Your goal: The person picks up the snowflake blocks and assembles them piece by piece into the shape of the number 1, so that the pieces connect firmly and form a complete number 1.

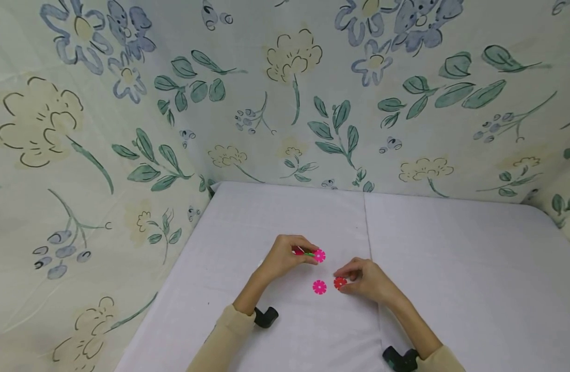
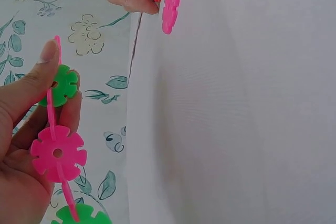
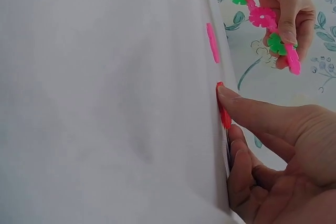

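Observation:
My left hand [image 1: 300,252] pinches a short chain of pink and green notched plastic discs [image 1: 313,254] just above the white table; in the left wrist view the chain [image 2: 58,153] runs between its thumb and fingers. A loose pink disc [image 1: 319,287] lies flat on the table in front of it. To its right a red disc [image 1: 340,282] sits at the tips of my right hand [image 1: 346,278], whose index finger and thumb pinch its rim. The right wrist view shows the red disc [image 3: 223,109] under that index fingertip, with the loose pink disc [image 3: 212,43] beyond it.
A white cloth [image 1: 452,268] covers the table, with a seam running down its middle. Floral fabric [image 1: 127,129] walls off the back and left sides. A black wrist camera mount [image 1: 265,316] sits on each forearm.

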A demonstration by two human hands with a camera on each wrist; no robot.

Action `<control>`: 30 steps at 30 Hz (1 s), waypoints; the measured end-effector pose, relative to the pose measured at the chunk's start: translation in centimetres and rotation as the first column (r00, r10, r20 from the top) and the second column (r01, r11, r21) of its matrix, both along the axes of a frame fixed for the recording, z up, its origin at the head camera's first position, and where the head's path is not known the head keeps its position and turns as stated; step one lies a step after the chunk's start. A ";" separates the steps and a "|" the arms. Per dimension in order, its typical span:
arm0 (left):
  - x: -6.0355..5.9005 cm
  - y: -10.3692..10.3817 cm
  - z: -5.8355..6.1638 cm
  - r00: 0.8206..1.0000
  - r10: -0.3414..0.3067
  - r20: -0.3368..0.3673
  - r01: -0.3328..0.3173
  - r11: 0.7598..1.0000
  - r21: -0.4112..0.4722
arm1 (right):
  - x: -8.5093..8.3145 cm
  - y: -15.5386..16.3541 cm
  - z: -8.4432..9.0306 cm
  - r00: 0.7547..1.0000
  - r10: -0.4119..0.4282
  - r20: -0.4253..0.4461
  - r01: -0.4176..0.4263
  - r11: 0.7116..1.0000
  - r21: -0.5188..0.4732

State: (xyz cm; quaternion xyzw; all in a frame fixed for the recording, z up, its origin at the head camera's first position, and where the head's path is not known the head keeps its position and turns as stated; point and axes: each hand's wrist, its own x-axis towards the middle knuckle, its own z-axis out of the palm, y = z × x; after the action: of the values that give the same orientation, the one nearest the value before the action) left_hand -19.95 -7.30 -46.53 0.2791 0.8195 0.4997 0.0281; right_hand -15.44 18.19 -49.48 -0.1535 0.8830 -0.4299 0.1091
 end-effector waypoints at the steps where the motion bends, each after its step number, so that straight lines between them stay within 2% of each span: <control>1: 0.0 0.0 0.0 1.000 0.000 0.001 0.000 1.000 -0.001 | 0.0 0.0 0.1 1.000 0.006 0.001 -0.006 1.000 0.000; 19: -0.1 -0.1 0.1 1.000 -0.002 0.001 0.002 1.000 -0.014 | -0.3 0.4 0.5 0.996 0.079 -0.043 -0.079 0.997 0.019; 25: -0.2 -0.1 0.3 1.000 -0.009 -0.013 0.009 1.000 -0.015 | -0.6 0.4 0.8 1.000 0.006 0.021 -0.004 0.996 -0.090; 28: -0.2 0.0 0.4 1.000 -0.013 -0.017 0.012 1.000 -0.019 | -0.7 0.4 1.1 0.997 -0.051 0.061 0.061 0.983 -0.170; 30: -0.2 0.1 0.5 1.000 -0.014 -0.016 0.013 1.000 -0.024 | -0.8 0.4 1.3 0.996 -0.078 0.053 0.087 0.970 -0.225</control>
State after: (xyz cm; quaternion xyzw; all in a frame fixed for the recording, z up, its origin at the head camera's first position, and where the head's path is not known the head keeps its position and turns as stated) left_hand -20.16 -7.16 -46.07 0.2884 0.8237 0.4874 0.0279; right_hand -16.22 18.56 -48.16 -0.1188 0.8311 -0.5354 0.0920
